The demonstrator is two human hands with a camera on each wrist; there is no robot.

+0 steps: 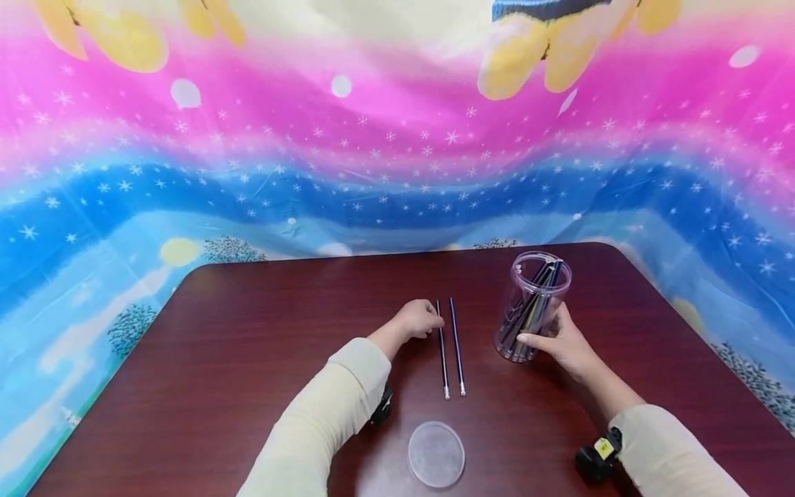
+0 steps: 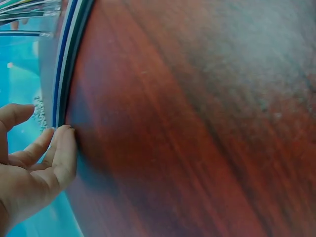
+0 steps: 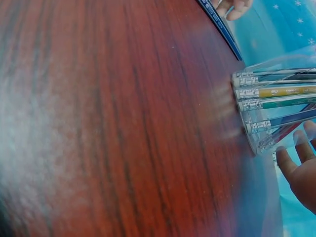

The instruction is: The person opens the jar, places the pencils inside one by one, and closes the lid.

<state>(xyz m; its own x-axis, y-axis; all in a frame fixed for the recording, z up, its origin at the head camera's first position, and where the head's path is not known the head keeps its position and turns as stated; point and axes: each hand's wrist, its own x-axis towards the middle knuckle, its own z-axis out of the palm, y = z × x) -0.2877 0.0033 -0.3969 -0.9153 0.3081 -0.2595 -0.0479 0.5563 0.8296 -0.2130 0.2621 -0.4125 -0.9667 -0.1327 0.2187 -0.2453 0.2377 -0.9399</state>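
Note:
Two pencils lie side by side on the table, a black one (image 1: 444, 359) and a dark blue one (image 1: 457, 345), their eraser ends toward me. At the far part of the black pencil, my left hand (image 1: 419, 318) touches it with its fingertips. In the left wrist view the fingers of that hand (image 2: 42, 170) look fairly straight, the thumb held apart. My right hand (image 1: 564, 345) grips a clear plastic jar (image 1: 506, 314) from its right side, thumb in front. Inside the lidless jar several pencils (image 3: 291, 92) stand with eraser ends down. Some right fingers are hidden behind the jar.
A round translucent lid (image 1: 436, 454) lies on the dark red wooden table (image 1: 248, 373), near me. Behind the table hangs a colourful printed cloth (image 1: 385, 159). A black wrist camera (image 1: 597, 457) sits below the right sleeve.

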